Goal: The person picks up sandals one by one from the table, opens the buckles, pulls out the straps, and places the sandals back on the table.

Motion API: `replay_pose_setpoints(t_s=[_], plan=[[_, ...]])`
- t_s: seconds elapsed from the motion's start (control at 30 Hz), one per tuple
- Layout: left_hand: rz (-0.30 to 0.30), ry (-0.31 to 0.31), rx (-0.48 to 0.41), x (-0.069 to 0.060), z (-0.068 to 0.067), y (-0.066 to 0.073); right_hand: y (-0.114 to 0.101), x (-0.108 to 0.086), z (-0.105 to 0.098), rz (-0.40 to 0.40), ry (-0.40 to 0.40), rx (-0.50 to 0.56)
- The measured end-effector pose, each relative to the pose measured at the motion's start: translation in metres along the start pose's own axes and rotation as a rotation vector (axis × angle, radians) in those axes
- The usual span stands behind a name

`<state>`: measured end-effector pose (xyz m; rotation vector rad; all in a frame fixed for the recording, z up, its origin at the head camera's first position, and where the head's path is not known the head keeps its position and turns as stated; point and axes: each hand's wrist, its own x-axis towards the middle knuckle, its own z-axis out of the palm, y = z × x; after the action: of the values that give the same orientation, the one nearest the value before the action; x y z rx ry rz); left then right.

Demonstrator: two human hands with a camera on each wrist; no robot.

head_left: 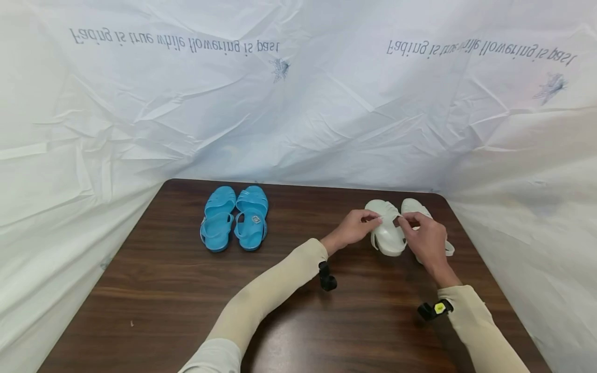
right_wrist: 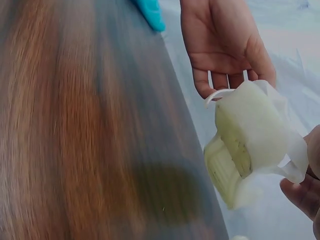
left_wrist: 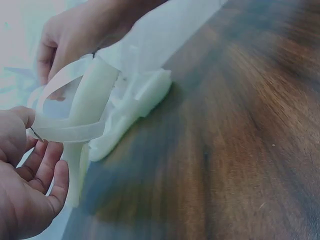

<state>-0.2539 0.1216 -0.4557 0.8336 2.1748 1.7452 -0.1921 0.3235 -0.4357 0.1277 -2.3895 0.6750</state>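
A white sandal is held just above the right part of the table, heel toward me, its shadow beneath it in the right wrist view. My left hand pinches the sandal's strap at the left side between thumb and fingers. On the other side, the fingers of my right hand pinch the strap too; the right wrist view shows them at its edge. The second white sandal lies close by on the right, partly hidden behind my right hand.
A pair of blue sandals, the left one and the right one, lies side by side at the back left of the dark wood table. White printed sheeting hangs behind the table and along both sides.
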Motion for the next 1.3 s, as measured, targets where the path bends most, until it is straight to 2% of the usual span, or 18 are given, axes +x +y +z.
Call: replay_pose_setpoints(t_s=[0.23,0.33,0.53,0.67,0.83,1.07,1.3], plan=[[0.055,-0.010,-0.007,-0.013,-0.021,0.013,-0.020,0.002,-0.001,-0.022,0.018,0.046],[0.065,-0.025,-0.041,-0.020,-0.029,0.016,-0.028,0.002,0.000,-0.038,0.030,0.066],[0.005,-0.078,-0.221,-0.040,-0.047,0.020,-0.048,0.002,0.004,-0.070,0.034,0.147],[-0.034,-0.090,-0.270,-0.056,-0.060,0.023,-0.063,-0.001,0.008,-0.089,0.022,0.192],[-0.057,-0.084,-0.266,-0.075,-0.074,0.022,-0.079,-0.006,0.014,-0.120,0.001,0.234],[-0.061,-0.046,-0.171,-0.101,-0.090,0.018,-0.094,-0.016,0.028,-0.144,-0.052,0.301],[-0.102,-0.029,-0.135,-0.121,-0.105,0.013,-0.106,-0.029,0.046,-0.153,-0.088,0.375]])
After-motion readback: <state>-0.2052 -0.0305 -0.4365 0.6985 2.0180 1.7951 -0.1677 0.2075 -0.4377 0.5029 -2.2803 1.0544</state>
